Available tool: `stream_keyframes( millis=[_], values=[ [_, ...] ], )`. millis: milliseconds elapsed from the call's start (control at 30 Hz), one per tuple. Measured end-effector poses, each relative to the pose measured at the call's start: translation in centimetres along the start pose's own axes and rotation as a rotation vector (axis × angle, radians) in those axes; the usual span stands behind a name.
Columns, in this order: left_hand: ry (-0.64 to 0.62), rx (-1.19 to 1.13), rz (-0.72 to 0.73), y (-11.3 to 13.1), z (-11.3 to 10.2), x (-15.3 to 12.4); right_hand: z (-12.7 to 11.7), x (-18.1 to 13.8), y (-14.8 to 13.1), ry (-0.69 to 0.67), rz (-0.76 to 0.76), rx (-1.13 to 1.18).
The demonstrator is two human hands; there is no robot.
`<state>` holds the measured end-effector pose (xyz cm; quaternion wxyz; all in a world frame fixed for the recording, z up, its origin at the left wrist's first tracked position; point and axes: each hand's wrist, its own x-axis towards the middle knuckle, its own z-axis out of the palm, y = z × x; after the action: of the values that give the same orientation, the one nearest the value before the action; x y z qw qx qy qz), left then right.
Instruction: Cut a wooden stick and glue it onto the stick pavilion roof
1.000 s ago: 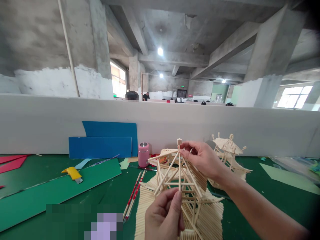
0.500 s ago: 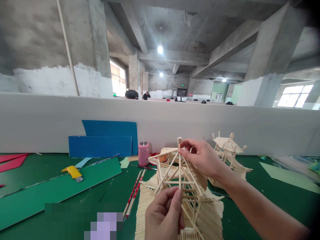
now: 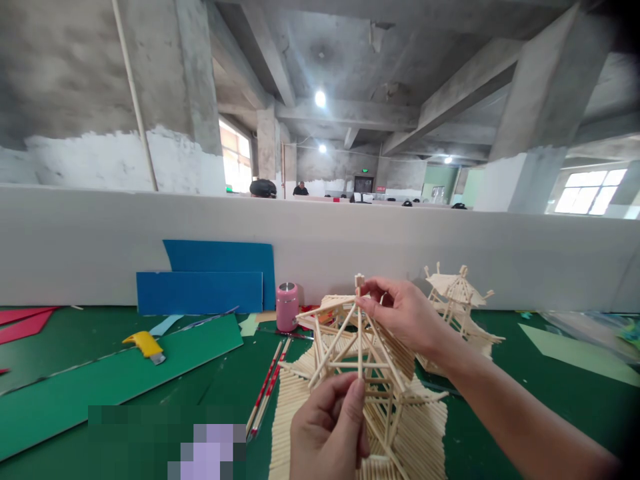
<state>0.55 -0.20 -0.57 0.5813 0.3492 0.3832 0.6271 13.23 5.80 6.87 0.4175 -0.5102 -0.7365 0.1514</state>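
Stick-built pavilion model [image 3: 365, 373] stands at lower centre of the frame on the green bench [image 3: 500, 400], held by both hands. Going left to right: red sheets [image 3: 25, 321] at the far left edge, a yellow utility knife [image 3: 145, 347] on a green card strip [image 3: 115, 383], blue boards [image 3: 210, 283] leaning on the grey partition [image 3: 75, 247], and a pink canister [image 3: 287, 307] beside red-striped sticks [image 3: 267, 387]. The left hand [image 3: 327, 433] pinches one upright stick of the frame between thumb and fingers. The right hand [image 3: 405, 317] grips the roof peak with closed fingertips. A second, smaller model [image 3: 457, 297] stands just behind the right wrist.
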Motion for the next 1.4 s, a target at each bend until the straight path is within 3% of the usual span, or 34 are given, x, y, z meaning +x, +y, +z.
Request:
stream_keyframes(
  millis=[833,1100,1400],
  values=[
    [0.01,0.016,-0.023,0.1,0.0,-0.2,0.1,0.0,-0.2,0.016,-0.012,0.01],
    [-0.012,0.003,-0.026,0.4,0.1,-0.3,0.1,0.1,-0.2,0.026,-0.001,0.17],
    [-0.04,0.028,-0.099,0.0,-0.9,-1.5,-1.6,0.1,1.1,0.286,0.153,0.511]
  ],
)
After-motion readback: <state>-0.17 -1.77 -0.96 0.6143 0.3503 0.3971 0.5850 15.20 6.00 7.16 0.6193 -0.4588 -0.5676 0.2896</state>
